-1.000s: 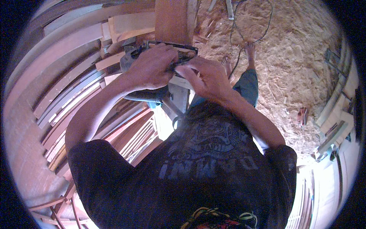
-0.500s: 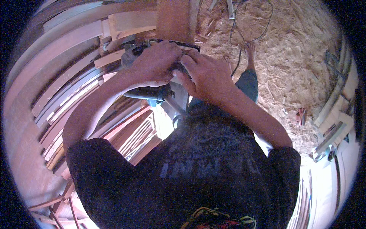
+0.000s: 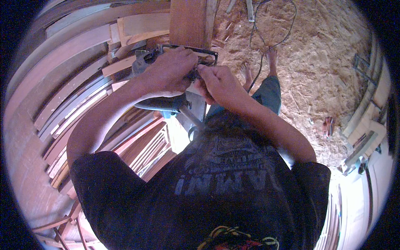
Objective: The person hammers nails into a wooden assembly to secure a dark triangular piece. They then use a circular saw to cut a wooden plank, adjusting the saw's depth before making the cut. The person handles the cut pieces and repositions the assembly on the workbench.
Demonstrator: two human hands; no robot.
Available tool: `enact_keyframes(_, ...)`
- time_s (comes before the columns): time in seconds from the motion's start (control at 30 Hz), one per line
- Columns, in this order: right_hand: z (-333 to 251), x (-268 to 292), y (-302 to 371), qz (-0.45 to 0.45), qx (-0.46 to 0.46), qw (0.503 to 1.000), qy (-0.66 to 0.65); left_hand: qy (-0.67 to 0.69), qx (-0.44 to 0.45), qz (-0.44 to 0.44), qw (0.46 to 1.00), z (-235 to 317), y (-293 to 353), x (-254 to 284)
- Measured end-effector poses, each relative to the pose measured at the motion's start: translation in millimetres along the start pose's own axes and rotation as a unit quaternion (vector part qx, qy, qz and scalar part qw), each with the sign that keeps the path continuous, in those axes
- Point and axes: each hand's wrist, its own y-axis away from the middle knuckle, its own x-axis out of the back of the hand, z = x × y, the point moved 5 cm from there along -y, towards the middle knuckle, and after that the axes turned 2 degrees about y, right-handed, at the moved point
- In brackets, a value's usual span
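Note:
In front of my chest is a power tool [image 3: 160, 102] with a dark rounded body, a bit of blue casing and a grey flat plate [image 3: 196, 109]. At its far end a black rectangular metal frame [image 3: 207, 54] shows beyond my fingers. My left hand [image 3: 175, 68] is bent over the tool beside this frame, its fingers curled down and closed on it. Close against it, my right hand [image 3: 218, 83] is closed in a pinch near the frame's near edge. Whatever its fingertips hold is hidden between the two hands.
Stacked boards and planks [image 3: 79, 108] fill the left side. A wide brown board [image 3: 187, 23] runs away beyond the tool. Sawdust [image 3: 321, 62] covers the floor at right, with a looped black cable [image 3: 287, 37], a small red object [image 3: 328, 126] and my bare feet [image 3: 271, 58].
My right hand has drawn slightly back and down, its fingers folding into a tighter pinch. More of the black frame shows. My left hand stays nearly in place.

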Motion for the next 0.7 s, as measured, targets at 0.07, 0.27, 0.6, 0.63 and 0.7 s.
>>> enact_keyframes(0.07,-15,11,8,0.11,0.178,0.933,0.294,-0.002,-0.026,0.026,0.999,-2,2,-1)
enact_keyframes(0.27,-34,5,20,0.09,0.363,0.836,0.403,-0.002,0.002,-0.022,1.0,0,0,6)
enact_keyframes(0.6,-13,5,11,0.048,0.245,0.951,0.181,0.011,0.015,-0.013,1.0,11,8,9)
enact_keyframes(0.63,-7,13,8,0.038,0.254,0.954,0.154,0.009,0.032,-0.028,0.999,13,10,10)
enact_keyframes(0.7,16,32,1,0.015,0.265,0.959,0.102,0.012,0.021,-0.03,0.999,16,13,14)
